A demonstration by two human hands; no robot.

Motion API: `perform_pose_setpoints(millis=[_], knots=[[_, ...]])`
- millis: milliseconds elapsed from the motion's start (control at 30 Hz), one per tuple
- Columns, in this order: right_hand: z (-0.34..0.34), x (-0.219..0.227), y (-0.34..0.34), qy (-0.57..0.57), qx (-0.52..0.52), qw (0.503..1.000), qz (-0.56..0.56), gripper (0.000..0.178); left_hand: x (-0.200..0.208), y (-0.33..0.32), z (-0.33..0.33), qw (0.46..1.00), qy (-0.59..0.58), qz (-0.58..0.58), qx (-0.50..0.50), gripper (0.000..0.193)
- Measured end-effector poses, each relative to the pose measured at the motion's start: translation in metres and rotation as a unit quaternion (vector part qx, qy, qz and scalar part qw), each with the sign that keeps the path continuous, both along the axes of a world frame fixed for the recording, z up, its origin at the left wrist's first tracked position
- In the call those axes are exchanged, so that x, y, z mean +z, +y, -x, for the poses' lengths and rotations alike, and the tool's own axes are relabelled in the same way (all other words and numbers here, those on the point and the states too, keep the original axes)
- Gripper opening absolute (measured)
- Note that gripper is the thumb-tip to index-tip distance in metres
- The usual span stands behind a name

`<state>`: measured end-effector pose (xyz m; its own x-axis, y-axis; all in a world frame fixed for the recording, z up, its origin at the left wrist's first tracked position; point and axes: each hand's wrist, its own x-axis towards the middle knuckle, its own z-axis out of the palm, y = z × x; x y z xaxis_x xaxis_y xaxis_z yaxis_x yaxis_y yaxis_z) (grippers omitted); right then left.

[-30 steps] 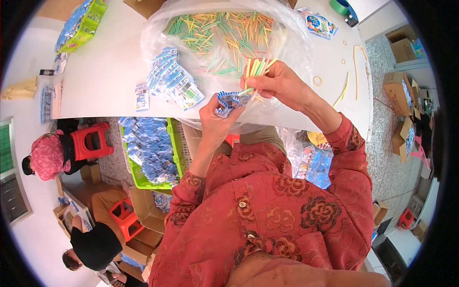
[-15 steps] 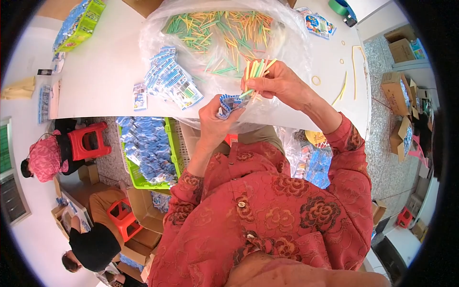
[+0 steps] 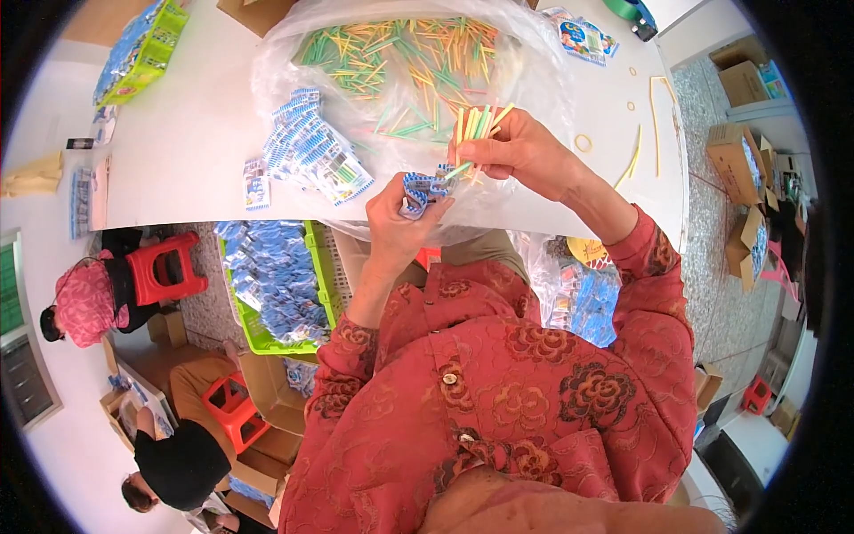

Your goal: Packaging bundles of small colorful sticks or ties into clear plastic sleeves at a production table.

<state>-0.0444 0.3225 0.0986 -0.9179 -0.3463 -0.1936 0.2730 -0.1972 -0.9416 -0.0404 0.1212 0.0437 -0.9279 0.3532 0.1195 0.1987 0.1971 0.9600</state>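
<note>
Between the thumb and fingers of my left hand (image 3: pixel 398 221) is a small blue-and-white packet (image 3: pixel 420 193), its mouth facing my right hand. My right hand (image 3: pixel 527 153) grips a bunch of thin yellow and green sticks (image 3: pixel 477 126). One pale green stick points down at the packet's mouth; whether its tip is inside I cannot tell. Beyond my hands, many loose coloured sticks (image 3: pixel 427 53) lie on a clear plastic sheet or bag (image 3: pixel 551 98). Left of them, a fanned pile of blue-and-white packets (image 3: pixel 307 147) rests on the white table, a single packet (image 3: pixel 256 184) beside it.
A green crate of packets (image 3: pixel 334 285) stands below the table's front edge. Another green crate (image 3: pixel 151 62) sits at the table's far left. Rubber bands (image 3: pixel 583 143) and a tape roll (image 3: pixel 625 9) lie at right. Two people work at lower left near red stools (image 3: pixel 167 267).
The view has shifted slightly. My left hand has turned the packet a little, and its mouth looks more folded beside the green stick. My right hand still holds the bunch.
</note>
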Motion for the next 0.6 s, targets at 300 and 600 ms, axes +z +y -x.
perform_pose_setpoints(millis=[300, 600], knots=[[-0.007, 0.008, -0.008, 0.154, -0.077, 0.971, -0.164, 0.013, -0.004, 0.002, -0.005, 0.999, -0.029, -0.025, -0.007, 0.024], [-0.016, 0.0, -0.017, 0.42, -0.105, 0.875, -0.217, 0.016, 0.004, 0.009, -0.01, 0.986, -0.119, -0.116, 0.018, 0.027]])
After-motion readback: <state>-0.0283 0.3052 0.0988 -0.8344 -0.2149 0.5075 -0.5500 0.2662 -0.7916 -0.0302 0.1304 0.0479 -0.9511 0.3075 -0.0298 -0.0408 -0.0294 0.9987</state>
